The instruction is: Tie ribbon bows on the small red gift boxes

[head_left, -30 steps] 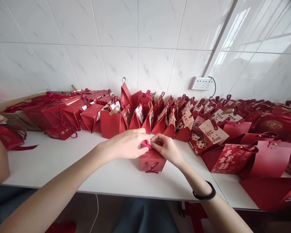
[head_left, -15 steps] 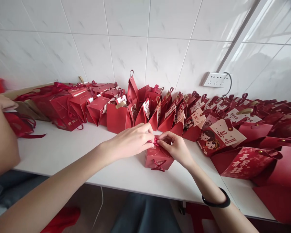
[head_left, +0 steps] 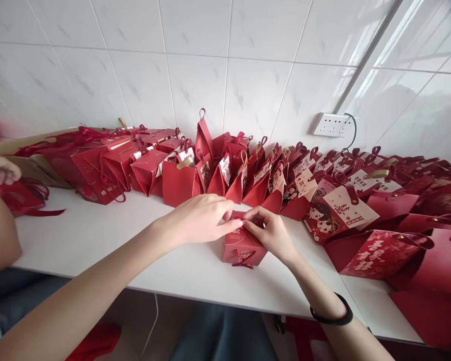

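A small red gift box (head_left: 244,246) with a twisted cord on its front stands on the white table (head_left: 165,263), between my hands. My left hand (head_left: 206,219) reaches over its top from the left, with thumb and fingers closed on a red ribbon (head_left: 237,219). From the right, my right hand (head_left: 266,228) pinches the same ribbon at the top of the box. Most of the ribbon is hidden behind my fingers. A black band (head_left: 332,313) circles my right wrist.
Many red gift boxes (head_left: 180,183) with loop handles crowd the back and right of the table. At left, another person's hand (head_left: 2,168) is by a red box with a trailing ribbon (head_left: 47,213). A power strip (head_left: 330,124) is on the tiled wall.
My left thumb has stretched toward my right fingertips over the ribbon. The box stays in place. At left, the other person's hand has shifted slightly and its fingers show more.
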